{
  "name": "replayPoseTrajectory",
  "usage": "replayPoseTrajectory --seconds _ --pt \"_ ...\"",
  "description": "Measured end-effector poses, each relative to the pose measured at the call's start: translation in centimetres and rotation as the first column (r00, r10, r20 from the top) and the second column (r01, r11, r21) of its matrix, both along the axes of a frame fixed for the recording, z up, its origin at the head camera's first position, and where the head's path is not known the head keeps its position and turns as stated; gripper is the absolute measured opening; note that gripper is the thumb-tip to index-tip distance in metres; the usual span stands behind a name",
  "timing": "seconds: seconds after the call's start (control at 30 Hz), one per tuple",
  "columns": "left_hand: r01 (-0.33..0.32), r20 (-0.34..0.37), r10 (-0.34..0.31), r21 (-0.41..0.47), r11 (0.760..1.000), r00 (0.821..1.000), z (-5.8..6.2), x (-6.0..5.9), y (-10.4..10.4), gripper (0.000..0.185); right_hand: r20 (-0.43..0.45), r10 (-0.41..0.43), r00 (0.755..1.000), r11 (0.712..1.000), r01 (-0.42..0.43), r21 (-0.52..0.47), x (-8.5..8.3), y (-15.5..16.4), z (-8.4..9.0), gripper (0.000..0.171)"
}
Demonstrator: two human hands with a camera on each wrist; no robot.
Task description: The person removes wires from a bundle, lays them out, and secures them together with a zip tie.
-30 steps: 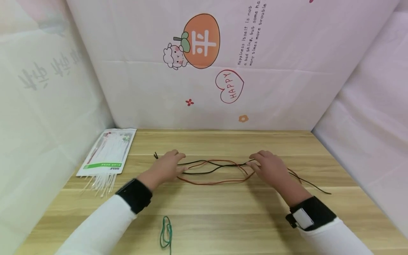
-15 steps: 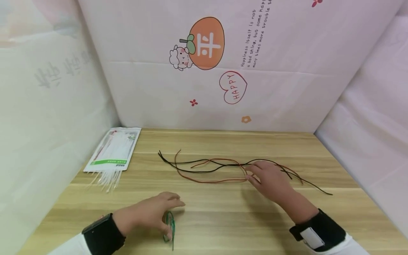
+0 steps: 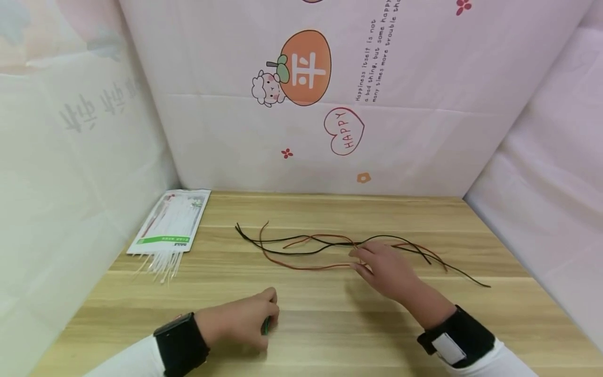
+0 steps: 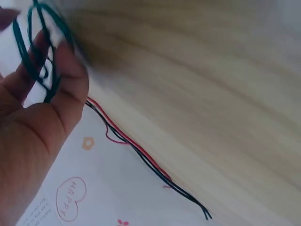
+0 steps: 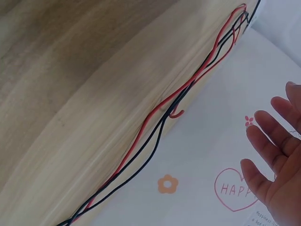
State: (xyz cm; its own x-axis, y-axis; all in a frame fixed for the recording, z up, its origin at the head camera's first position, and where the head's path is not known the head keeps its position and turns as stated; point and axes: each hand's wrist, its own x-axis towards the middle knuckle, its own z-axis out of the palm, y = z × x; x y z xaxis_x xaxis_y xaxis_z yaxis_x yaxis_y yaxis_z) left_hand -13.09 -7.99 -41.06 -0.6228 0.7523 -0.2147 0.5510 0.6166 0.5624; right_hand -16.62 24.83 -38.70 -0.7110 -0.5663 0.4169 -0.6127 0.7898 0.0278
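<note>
My left hand [image 3: 247, 318] grips a small looped bundle of green wire [image 3: 266, 325] above the front part of the table. In the left wrist view the green wire [image 4: 48, 94] lies in the palm, with the fingers curled about it. Black wires [image 3: 294, 254] and red wires [image 3: 311, 269] stretch loosely across the middle of the table, crossing one another. My right hand [image 3: 388, 269] hovers over their middle part. Its fingers [image 5: 269, 129] are spread and relaxed in the right wrist view, apart from the wires and holding nothing.
A packet of white cable ties [image 3: 171, 220] lies at the back left, several ties sticking out of its front end. White printed cloth [image 3: 226, 141] rises behind the wooden table [image 3: 330, 324] and along both sides.
My left hand has left the left end of the red and black wires, come down to the green wire and picked it up. My right hand has let go and shifted slightly left.
</note>
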Motion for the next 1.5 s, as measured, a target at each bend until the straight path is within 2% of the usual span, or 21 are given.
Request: replayPoseTrajectory --seconds 0.1,0.2,0.3,0.37,0.53,0.67,0.77,0.93,0.97,1.03,1.1,1.17,1.27,1.37,1.5 --pt "-0.029 -0.061 0.032 0.04 0.999 0.998 0.1 -0.8 1.1 0.024 -0.009 0.028 1.0 1.0 -0.028 -0.008 0.0 -0.2 0.2 0.026" --pt "-0.082 -0.136 0.101 0.138 0.987 0.986 0.8 -2.0 2.4 0.03 -0.025 0.063 0.998 0.998 -0.064 -0.018 -0.1 -0.6 0.5 0.026" --pt "-0.131 -0.183 0.182 0.259 0.957 0.966 1.8 -3.2 3.6 0.033 -0.047 0.086 0.995 0.995 -0.088 -0.043 0.0 -1.2 0.8 0.024" --pt "-0.157 -0.187 0.234 0.352 0.923 0.954 2.4 -3.9 4.4 0.031 -0.059 0.089 0.994 0.993 -0.093 -0.071 0.1 -1.8 1.0 0.022" --pt "-0.226 -0.091 0.326 0.549 0.805 0.941 3.2 -4.8 6.0 0.026 -0.014 0.096 0.995 0.978 -0.097 -0.183 0.2 -3.9 1.5 0.019" --pt "-0.28 0.024 0.344 0.636 0.719 0.939 3.5 -4.8 6.7 0.02 0.077 0.117 0.99 0.971 -0.098 -0.219 0.2 -5.3 1.5 0.018" --pt "-0.313 0.092 0.343 0.672 0.672 0.935 3.6 -4.6 7.2 0.018 0.152 0.126 0.98 0.971 -0.091 -0.219 0.2 -6.1 1.4 0.017" --pt "-0.365 0.163 0.357 0.692 0.623 0.92 4.0 -4.4 8.0 0.015 0.194 0.124 0.973 0.971 -0.079 -0.225 0.1 -6.9 0.8 0.009" --pt "-0.365 0.165 0.356 0.694 0.621 0.92 3.9 -4.4 8.1 0.014 0.201 0.121 0.972 0.969 -0.071 -0.237 0.1 -7.0 0.6 0.008" --pt "-0.354 0.146 0.357 0.69 0.632 0.923 3.9 -4.4 8.3 0.012 0.23 0.115 0.966 0.961 -0.049 -0.274 0.2 -6.9 0.4 0.006" --pt "-0.332 0.108 0.356 0.673 0.661 0.928 3.7 -4.4 8.4 0.009 0.277 0.101 0.956 0.953 -0.013 -0.303 0.2 -6.8 0.4 0.006" --pt "-0.305 0.048 0.36 0.645 0.701 0.932 3.6 -4.5 8.5 0.009 0.314 0.1 0.944 0.945 0.009 -0.327 0.3 -6.7 0.3 0.009" --pt "-0.271 -0.047 0.365 0.583 0.766 0.93 3.5 -4.7 8.4 0.013 0.343 0.092 0.935 0.945 0.026 -0.325 0.3 -6.6 0.2 0.01" --pt "-0.268 -0.108 0.369 0.508 0.819 0.923 3.5 -4.9 8.2 0.016 0.363 0.078 0.928 0.951 0.041 -0.308 0.3 -6.5 0.3 0.011" --pt "-0.298 -0.095 0.372 0.434 0.85 0.924 3.4 -5.1 7.9 0.018 0.373 0.064 0.926 0.958 0.047 -0.281 0.2 -6.3 0.4 0.013"
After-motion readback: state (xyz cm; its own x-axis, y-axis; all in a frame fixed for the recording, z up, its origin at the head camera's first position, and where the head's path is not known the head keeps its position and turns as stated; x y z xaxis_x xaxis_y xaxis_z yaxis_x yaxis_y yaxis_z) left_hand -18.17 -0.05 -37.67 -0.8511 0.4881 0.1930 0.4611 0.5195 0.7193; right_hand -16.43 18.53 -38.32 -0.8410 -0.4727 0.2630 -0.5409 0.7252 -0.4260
